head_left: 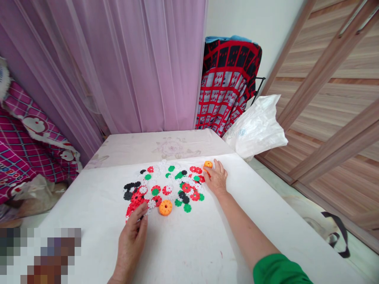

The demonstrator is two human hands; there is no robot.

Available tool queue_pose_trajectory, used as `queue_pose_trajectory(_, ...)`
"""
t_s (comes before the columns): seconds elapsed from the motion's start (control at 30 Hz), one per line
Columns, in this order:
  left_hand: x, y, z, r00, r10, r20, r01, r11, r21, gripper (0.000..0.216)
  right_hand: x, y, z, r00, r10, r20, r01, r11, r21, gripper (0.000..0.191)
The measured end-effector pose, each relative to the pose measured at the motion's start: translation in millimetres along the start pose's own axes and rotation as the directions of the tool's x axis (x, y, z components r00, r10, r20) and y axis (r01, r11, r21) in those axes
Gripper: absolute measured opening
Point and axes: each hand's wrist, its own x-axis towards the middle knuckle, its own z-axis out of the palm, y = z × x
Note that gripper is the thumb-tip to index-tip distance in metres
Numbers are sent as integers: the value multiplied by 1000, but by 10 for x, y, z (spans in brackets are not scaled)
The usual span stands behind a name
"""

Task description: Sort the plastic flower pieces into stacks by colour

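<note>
Small notched plastic discs in red (136, 197), green (187, 208), black (128, 195) and white (160, 169) lie scattered across the white-covered table. My right hand (217, 179) is at the right edge of the spread, thumb and fingers around a short stack of orange discs (208, 163). Another orange stack (165, 207) sits at the near side, to the right of my left hand (134, 230). That hand rests beside the red pile, thumb apart from the loosely curved fingers, which cover part of the pile. A dark bit shows between thumb and fingers, too small to make out.
Behind the table (103, 148) hangs a purple curtain (148, 71). A white plastic bag (257, 128) is at its far right corner, near a red patterned cloth (222, 86). Wooden wardrobe doors (334, 102) stand right; a pink plaid cloth (29, 146) is left.
</note>
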Motion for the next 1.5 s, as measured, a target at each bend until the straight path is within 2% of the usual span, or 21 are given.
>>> queue_pose_trajectory(0.17, -7, -12, 6, 1000, -3, -8, 3, 1000, 2, 48, -9, -7, -47, 999, -34, -29, 35, 999, 24, 27)
queue_pose_trajectory(0.27, -5, -16, 11, 1000, -1, -14, 0, 1000, -9, 47, -27, -86, -84, 985, -160, -59, 164, 983, 76, 28)
queue_pose_trajectory(0.33, -3, -13, 16, 1000, 5, -16, -5, 1000, -9, 47, -33, -187, -69, 963, -267, -25, 268, 950, 157, 34)
queue_pose_trajectory(0.4, -6, -7, 19, 1000, 11, -16, -12, 1000, -11, 46, -30, -310, -9, 943, -329, 47, 311, 924, 223, 40)
queue_pose_trajectory(0.47, -16, 1, 18, 1000, 18, -25, -19, 1000, -21, 45, -21, -426, 81, 942, -307, 134, 275, 937, 215, 42)
queue_pose_trajectory(0.53, -24, 12, 5, 998, 27, -57, -29, 999, -22, 43, -17, -516, 176, 952, -231, 199, 202, 967, 154, 44)
queue_pose_trajectory(0.67, 30, 40, -56, 980, 109, -165, -94, 991, 94, 37, -51, -650, 303, 961, -158, 227, 135, 984, 112, 45)
queue_pose_trajectory(0.8, 176, 46, -102, 966, 204, -157, -142, 932, 334, 41, -101, -882, 357, 956, -191, 223, 149, 970, 190, 45)
queue_pose_trajectory(0.93, 256, 12, -80, 984, 135, -121, -59, 869, 492, 46, -91, -1161, 372, 936, -300, 187, 212, 899, 383, 42)
queue_pose_trajectory(1.03, 260, -34, -62, 982, 155, -109, -87, 878, 471, 47, -85, -1196, 340, 934, -346, 90, 259, 829, 496, 40)
queue_pose_trajectory(1.1, 258, -68, -56, 977, 180, -117, -114, 897, 427, 46, -99, -1088, 318, 957, -288, 41, 236, 851, 470, 39)
queue_pose_trajectory(1.23, 267, -109, -39, 976, 170, -138, -111, 927, 359, 44, -118, -753, 364, 998, -38, 47, 21, 944, 329, 43)
queue_pose_trajectory(1.3, 281, -114, -27, 975, 166, -149, -109, 937, 333, 42, -101, -687, 435, 994, 5, 113, -42, 944, 326, 46)
queue_pose_trajectory(1.37, 298, -114, -20, 974, 161, -159, -104, 942, 318, 41, -67, -755, 515, 985, -23, 171, -39, 935, 352, 47)
queue_pose_trajectory(1.5, 316, -117, -20, 975, 155, -161, -101, 948, 302, 41, 20, -1113, 594, 970, -125, 210, 26, 908, 419, 45)
